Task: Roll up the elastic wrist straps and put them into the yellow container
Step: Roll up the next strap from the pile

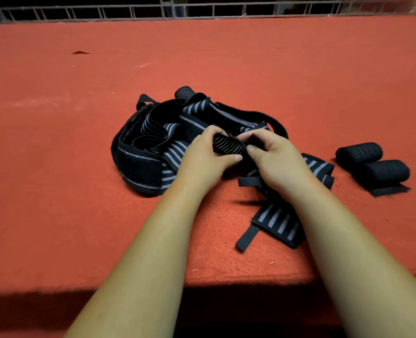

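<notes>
Left hand [203,154] grips rolled strap [227,144] — right hand [272,154] pinches its loose end, fingers curled.

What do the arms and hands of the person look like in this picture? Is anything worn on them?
Both arms are bare as far as the picture shows: no sleeve on the left forearm or the right forearm. The left hand and the right hand wear no gloves; no ring, watch or bracelet is visible.
</notes>
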A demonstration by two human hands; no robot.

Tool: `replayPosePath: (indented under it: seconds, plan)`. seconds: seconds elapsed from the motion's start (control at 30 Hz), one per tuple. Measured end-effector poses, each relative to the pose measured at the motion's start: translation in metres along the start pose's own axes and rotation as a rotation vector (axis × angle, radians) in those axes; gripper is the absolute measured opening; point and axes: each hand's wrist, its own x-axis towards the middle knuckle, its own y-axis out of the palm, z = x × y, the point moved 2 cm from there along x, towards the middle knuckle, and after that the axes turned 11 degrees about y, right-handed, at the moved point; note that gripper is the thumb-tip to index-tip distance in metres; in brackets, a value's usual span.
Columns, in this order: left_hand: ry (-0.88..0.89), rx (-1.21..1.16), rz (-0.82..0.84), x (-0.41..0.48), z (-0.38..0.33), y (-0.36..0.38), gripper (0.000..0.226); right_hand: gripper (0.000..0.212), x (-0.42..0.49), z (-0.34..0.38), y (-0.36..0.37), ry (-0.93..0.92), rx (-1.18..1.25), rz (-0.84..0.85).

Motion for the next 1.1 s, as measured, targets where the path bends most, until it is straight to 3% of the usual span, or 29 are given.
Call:
replayPosePath:
  seconds: [0.03,0.13,0.23,0.3,0.43,0.5,0.6,0.7,0.8,0.93,0.97,1.03,1.1]
  plan:
    - [-0.043,0.001,-0.041,0.001,0.0,-0.002,0.02,0.034,-0.001,0.0,-0.001,0.002,0.008,0.004]
    - [-0.181,0.044,-0.15,0.004,0.001,-0.009,0.051,0.035,-0.005,0.002,0.001,-0.005,0.002,0.036]
    - [-0.251,-0.021,-0.247,0.002,0.0,-0.005,0.049,0.038,-0.006,0.004,0.013,-0.038,-0.023,0.042]
    - [-0.307,-0.122,-0.314,-0.001,-0.001,-0.005,0.048,0.046,-0.006,0.002,0.018,0.006,0.01,0.052]
    - [-0.407,-0.469,-0.627,0.003,0.012,-0.025,0.023,0.074,-0.001,-0.003,-0.003,0.17,0.031,-0.088]
    - [-0.345,-0.471,-0.552,-0.002,0.004,-0.026,0.015,0.072,-0.004,-0.001,-0.002,0.218,0.028,-0.064]
    - [-0.195,-0.459,-0.378,-0.011,-0.017,-0.01,0.029,0.059,-0.007,0.004,0.01,0.187,-0.04,-0.001]
    - [-0.158,-0.681,-0.255,-0.018,-0.033,-0.004,0.035,0.04,-0.01,0.017,0.007,0.187,-0.12,0.075]
    - [-0.137,-0.969,-0.06,-0.027,-0.04,-0.007,0.027,0.064,-0.014,0.017,0.001,0.34,0.074,0.295]
    - [-0.088,-0.916,0.254,-0.041,-0.055,-0.007,0.04,0.094,-0.014,0.011,0.001,0.444,0.28,0.405]
    - [-0.07,-0.881,0.305,-0.043,-0.056,-0.006,0.041,0.082,-0.016,0.013,-0.002,0.437,0.268,0.413]
    - [-0.043,-0.799,0.402,-0.046,-0.055,-0.006,0.044,0.038,-0.016,0.017,-0.008,0.35,0.147,0.399]
    - [-0.057,-0.75,0.456,-0.048,-0.055,-0.009,0.041,0.024,-0.017,0.018,-0.01,0.257,0.021,0.356]
